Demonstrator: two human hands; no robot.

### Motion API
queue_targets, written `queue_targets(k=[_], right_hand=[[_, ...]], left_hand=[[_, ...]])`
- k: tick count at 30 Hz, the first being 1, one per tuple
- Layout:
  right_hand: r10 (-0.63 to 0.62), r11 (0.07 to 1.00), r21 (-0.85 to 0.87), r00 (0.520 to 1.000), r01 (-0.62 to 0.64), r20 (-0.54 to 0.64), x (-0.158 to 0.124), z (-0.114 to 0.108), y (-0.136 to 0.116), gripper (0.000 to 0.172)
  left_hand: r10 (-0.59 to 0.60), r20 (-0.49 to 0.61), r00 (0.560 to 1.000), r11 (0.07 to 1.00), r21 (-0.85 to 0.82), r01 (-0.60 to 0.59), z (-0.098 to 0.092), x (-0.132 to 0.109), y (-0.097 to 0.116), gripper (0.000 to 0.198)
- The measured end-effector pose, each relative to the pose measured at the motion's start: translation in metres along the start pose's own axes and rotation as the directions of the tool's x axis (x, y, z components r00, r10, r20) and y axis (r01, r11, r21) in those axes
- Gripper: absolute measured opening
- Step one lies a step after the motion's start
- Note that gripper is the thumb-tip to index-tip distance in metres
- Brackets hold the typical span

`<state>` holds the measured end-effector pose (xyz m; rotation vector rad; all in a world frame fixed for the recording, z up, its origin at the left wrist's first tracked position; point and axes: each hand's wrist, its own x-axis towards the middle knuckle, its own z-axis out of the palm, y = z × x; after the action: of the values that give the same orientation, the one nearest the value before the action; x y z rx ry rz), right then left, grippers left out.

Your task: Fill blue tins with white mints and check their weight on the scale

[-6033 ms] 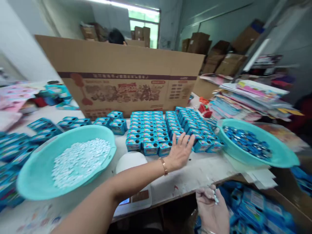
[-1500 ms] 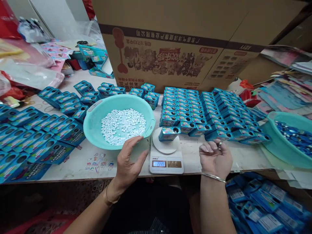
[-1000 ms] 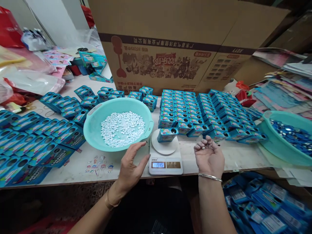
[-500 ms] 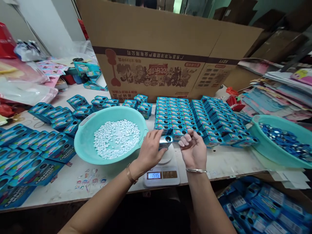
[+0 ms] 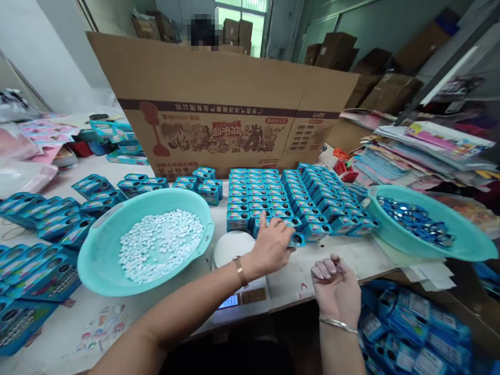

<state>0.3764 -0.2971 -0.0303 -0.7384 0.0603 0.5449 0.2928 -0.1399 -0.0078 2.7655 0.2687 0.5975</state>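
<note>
My left hand point(image 5: 271, 246) has its fingers round a small blue box point(image 5: 298, 240), low at the front of the rows of matching boxes point(image 5: 258, 200). Most of that box is hidden under the fingers. Palm up, my right hand point(image 5: 338, 285) hovers near the table's front edge with its fingers curled in; whether something small lies inside them is hidden. Beneath my left wrist stands a white digital scale point(image 5: 261, 302), its round plate point(image 5: 230, 249) bare. To the left, a turquoise basin point(image 5: 94, 265) holds small pale tablets point(image 5: 156, 245).
A second turquoise basin point(image 5: 422, 249) with shiny blue pieces stands at the right. More blue boxes point(image 5: 42, 276) stand at the left. Behind the rows rises a large carton point(image 5: 226, 125). Below the table's right edge lies a pile of boxes point(image 5: 414, 328). A person's head shows beyond the carton.
My left hand has carried the box from the scale's plate rightward to the front of the rows. My right hand stays curled. The view has shifted to the right.
</note>
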Motion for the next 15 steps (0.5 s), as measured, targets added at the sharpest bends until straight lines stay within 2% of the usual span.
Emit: queue_targets(k=[4,6,8,11,13,15], right_hand=[[-0.033,0.999,0.010,0.999,0.033,-0.017,0.002,-0.017,-0.013,0.015],[-0.067,0.998,-0.014,0.998,0.067,-0.012,0.004,-0.025,-0.017,0.016],[-0.075,0.997,-0.034,0.997,0.075,-0.015,0.005,-0.030,-0.018,0.016],[-0.038,0.999,-0.039,0.999,0.036,-0.038,0.002,-0.032,-0.019,0.012],[-0.006,0.997,-0.082,1.000,0.005,-0.017,0.002,-0.029,-0.018,0.009],[0.036,0.988,-0.152,0.999,-0.032,0.024,0.004,-0.020,-0.012,0.011]], left_hand=[[0.054,0.060,0.997,0.997,0.044,-0.057,0.038,0.030,0.014,0.023],[0.032,0.086,0.996,0.996,0.077,-0.039,0.054,0.041,0.015,0.020],[-0.013,0.075,0.997,0.993,0.116,0.004,0.064,0.048,0.016,0.026],[-0.065,-0.034,0.997,0.989,0.129,0.069,0.062,0.042,0.018,0.053],[-0.054,-0.109,0.993,0.994,0.092,0.064,0.048,0.022,0.018,0.067],[-0.042,-0.175,0.984,0.998,0.034,0.049,0.028,-0.008,0.013,0.080]])
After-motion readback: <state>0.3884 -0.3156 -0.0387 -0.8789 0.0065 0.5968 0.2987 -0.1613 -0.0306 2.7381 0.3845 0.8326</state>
